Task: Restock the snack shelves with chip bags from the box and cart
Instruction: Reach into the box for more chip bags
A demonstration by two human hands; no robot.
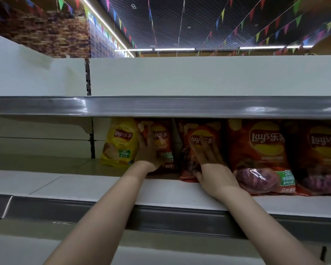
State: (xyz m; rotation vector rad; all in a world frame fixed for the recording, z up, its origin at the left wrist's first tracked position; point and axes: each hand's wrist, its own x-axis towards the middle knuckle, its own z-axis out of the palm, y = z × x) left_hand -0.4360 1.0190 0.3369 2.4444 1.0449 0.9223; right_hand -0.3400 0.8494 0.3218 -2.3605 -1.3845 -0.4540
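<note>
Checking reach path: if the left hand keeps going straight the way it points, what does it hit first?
The left hand already touches the red Lay's chip bag standing beside the yellow Lay's chip bag; further in, probably the shelf's back panel, depth unclear.

one yellow chip bag [119, 143], four red chip bags [259, 155]

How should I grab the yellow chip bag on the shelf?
Pinch the yellow chip bag by its flat top seam, reaching from the front under the upper shelf. It stands upright and puffy, its left side is free, and the left hand crowds its right.
</note>
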